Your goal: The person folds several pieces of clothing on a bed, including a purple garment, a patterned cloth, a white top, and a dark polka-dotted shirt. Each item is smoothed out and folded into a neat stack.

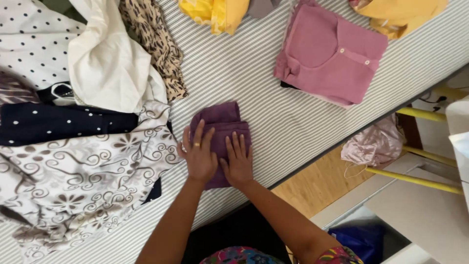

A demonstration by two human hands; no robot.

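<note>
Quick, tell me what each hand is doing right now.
Left hand: open, palm flat on the folded purple cloth.
Right hand: open, pressed flat on the same cloth, beside the left.

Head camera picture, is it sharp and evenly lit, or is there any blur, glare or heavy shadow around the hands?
In the head view, light is soft and even, no glare; the left hand and right hand on the folded purple cloth look fairly sharp and cast only faint shadows. The striped surface stays crisp, its lines slanted by the camera's tilt. The floor area beneath is darkest.
</note>
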